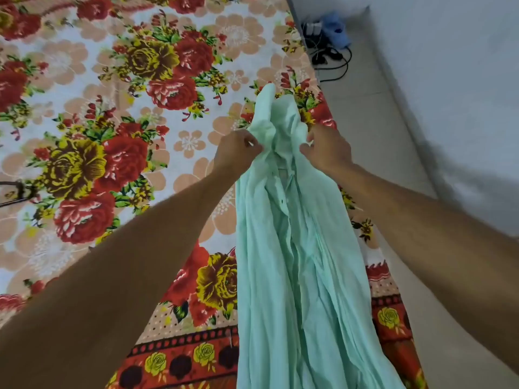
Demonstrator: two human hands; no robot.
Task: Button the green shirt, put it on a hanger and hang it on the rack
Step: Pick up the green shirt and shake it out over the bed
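Head view: crumpled mint-green shirt point(297, 276)

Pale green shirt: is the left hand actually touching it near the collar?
Touching. The head view shows the left hand pinching the pale green fabric shirt at its upper edge, with cloth bunched against its fingertips.

Floral-sheeted bed point(112, 80); a dark hanger point(21, 190) lies on it.
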